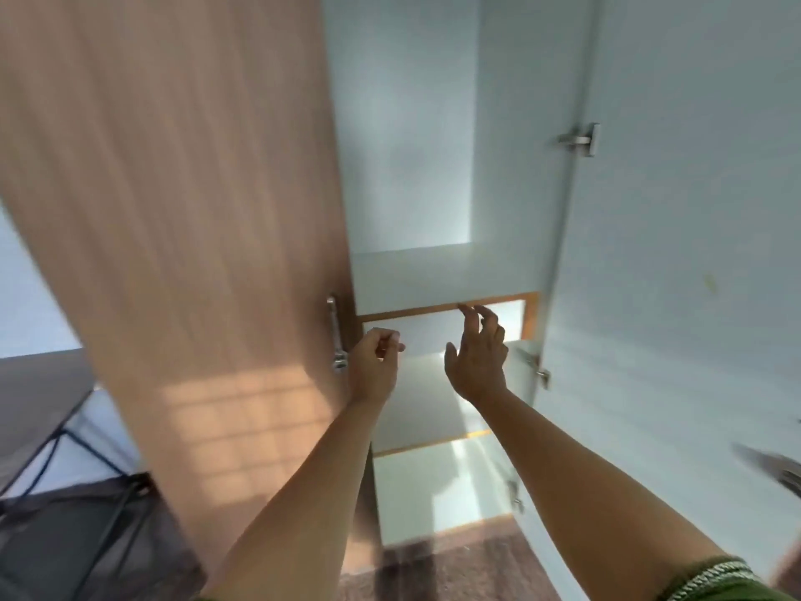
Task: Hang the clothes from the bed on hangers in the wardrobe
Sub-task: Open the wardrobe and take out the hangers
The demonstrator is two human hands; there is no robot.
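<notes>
The wardrobe (411, 175) stands right in front of me, its pale blue-white inside showing between two doors. Its left wood-grain door (182, 210) is closed, with a metal handle (336, 336) at its edge. The right door (676, 253) is swung open, white inside, with hinges. My left hand (375, 366) is curled into a loose fist beside the handle, not touching it and holding nothing. My right hand (479, 357) is raised with fingers spread in front of a wood-edged shelf (446, 308). No clothes or hangers are in view.
Lower shelves (429, 446) with wooden front edges show inside the wardrobe. A dark table with black metal legs (47, 418) stands at the left. A brown carpet (468, 566) covers the floor. A blurred metal thing (776, 470) shows at the right edge.
</notes>
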